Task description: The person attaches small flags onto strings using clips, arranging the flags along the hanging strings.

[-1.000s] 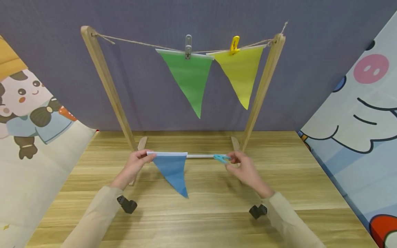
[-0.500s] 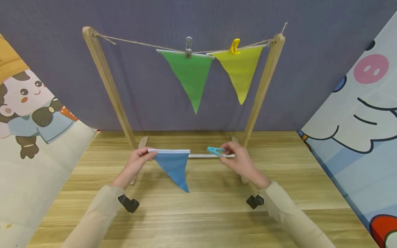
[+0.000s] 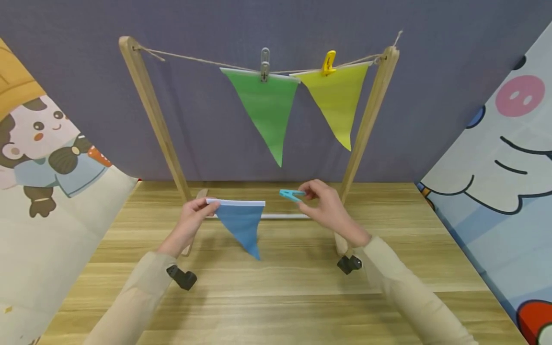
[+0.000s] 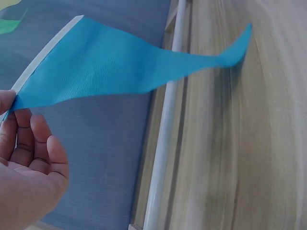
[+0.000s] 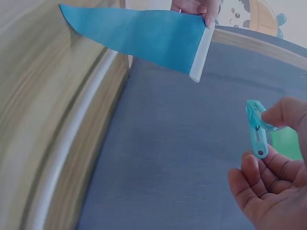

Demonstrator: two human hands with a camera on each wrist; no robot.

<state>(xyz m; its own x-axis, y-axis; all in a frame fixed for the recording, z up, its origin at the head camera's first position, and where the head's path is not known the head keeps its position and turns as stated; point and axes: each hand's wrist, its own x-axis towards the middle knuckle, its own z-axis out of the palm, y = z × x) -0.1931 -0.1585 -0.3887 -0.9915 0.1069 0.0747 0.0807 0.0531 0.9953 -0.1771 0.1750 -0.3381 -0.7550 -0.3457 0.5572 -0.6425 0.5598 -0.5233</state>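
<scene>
My left hand (image 3: pixel 194 219) pinches the left end of a blue triangular pennant (image 3: pixel 241 225) by its white top band. The pennant hangs point down, and its tip curls in the left wrist view. In my right hand (image 3: pixel 325 206) a light blue clothespin (image 3: pixel 291 194) is pinched at its handles, its nose facing left toward the pennant. Both hands are raised in front of the wooden stand. Behind them on the string (image 3: pixel 194 59) hang a green pennant (image 3: pixel 264 108), held by a grey clothespin (image 3: pixel 265 64), and a yellow pennant (image 3: pixel 338 98), held by a yellow clothespin (image 3: pixel 328 63).
Two wooden posts, a left post (image 3: pixel 155 117) and a right post (image 3: pixel 370 124), carry the string. Low between them runs a white rod (image 3: pixel 284 216). The wood-grain table (image 3: pixel 267 302) meets a grey backdrop (image 3: pixel 207 129), with cartoon-printed cloths at both sides.
Both hands have risen, carrying the blue pennant and the light blue clothespin upward. The clothespin has also moved left, closer to the pennant.
</scene>
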